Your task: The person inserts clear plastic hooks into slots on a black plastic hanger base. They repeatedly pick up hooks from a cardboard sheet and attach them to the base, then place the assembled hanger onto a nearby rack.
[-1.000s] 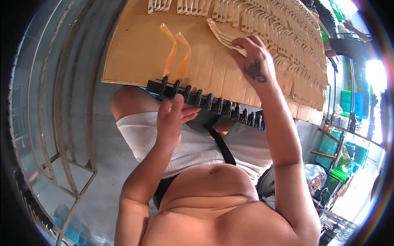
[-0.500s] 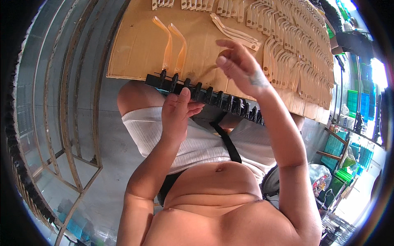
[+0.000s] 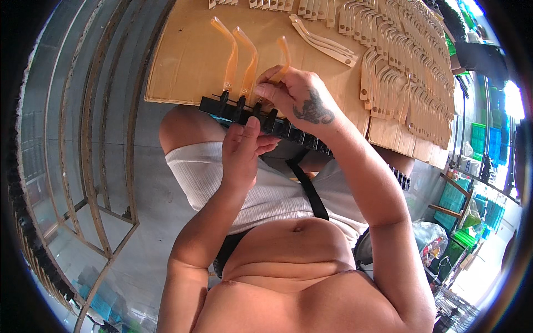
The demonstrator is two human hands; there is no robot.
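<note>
My right hand [image 3: 297, 94] pinches an amber, see-through eyeglass temple [image 3: 285, 51], its curved tip pointing away from me. The temple's near end is at the third clip from the left on a long black bar [image 3: 211, 105]; my fingers partly hide it. My left hand [image 3: 240, 155] grips that black clip [image 3: 258, 109], thumb on top and fingers beneath. Two more amber temples, the left one [image 3: 230, 61] and its neighbour [image 3: 247, 61], stand out from the first two clips. Further clips run right along the bar, partly behind my right forearm.
A cardboard-covered table [image 3: 183, 61] lies ahead of me. A small pile of pale temples [image 3: 322, 44] rests beyond my right hand. Many rows of temples [image 3: 383, 77] cover the right side. Metal framing [image 3: 105, 166] stands at left; crates [image 3: 477, 136] are at far right.
My right hand has come down and left to the third clip and now shows an amber temple in its fingers. My left hand stays at the bar, nearly still.
</note>
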